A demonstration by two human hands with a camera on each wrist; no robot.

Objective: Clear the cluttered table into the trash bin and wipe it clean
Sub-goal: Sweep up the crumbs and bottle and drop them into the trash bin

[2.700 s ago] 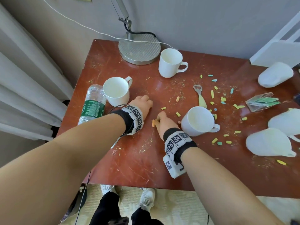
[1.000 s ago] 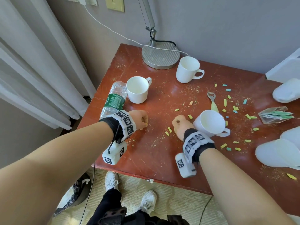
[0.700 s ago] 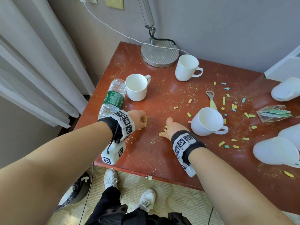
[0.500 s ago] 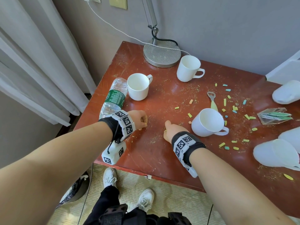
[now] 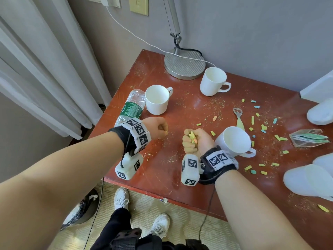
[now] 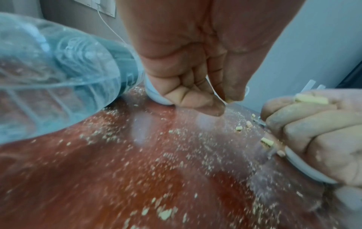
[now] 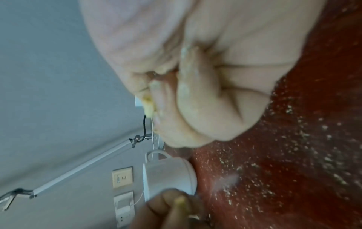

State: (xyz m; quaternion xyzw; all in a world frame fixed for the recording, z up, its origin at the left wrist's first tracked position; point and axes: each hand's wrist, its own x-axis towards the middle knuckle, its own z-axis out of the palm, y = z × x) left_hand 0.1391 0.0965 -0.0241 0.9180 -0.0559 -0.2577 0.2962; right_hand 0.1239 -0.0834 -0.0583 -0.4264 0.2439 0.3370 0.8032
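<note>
Small yellow, orange and blue scrap pieces [image 5: 252, 120] and fine crumbs litter the red-brown table [image 5: 162, 170]. My right hand [image 5: 192, 140] is a fist turned thumb side up, gripping several yellow and orange pieces [image 5: 191, 136]. In the right wrist view that right hand [image 7: 195, 96] shows a yellow piece [image 7: 148, 109] poking out. My left hand [image 5: 161, 127] is also curled, holding a yellow piece [image 5: 165, 132] at its fingertips, just above the table. The left wrist view shows the left hand [image 6: 195, 97] pinching that bit [image 6: 228, 101].
Three upright white mugs [image 5: 157, 99] [image 5: 213, 81] [image 5: 234, 141], a lying plastic bottle [image 5: 132, 107], a bottle opener [image 5: 238, 117], a clear packet [image 5: 308, 138], tipped white cups [image 5: 306, 179] and a lamp base [image 5: 184, 64] sit on the table. A black-bagged bin [image 5: 81, 208] stands on the floor at left.
My right hand gathered pieces off the table, closed round them and rolled thumb side up. My left hand kept its fist in place.
</note>
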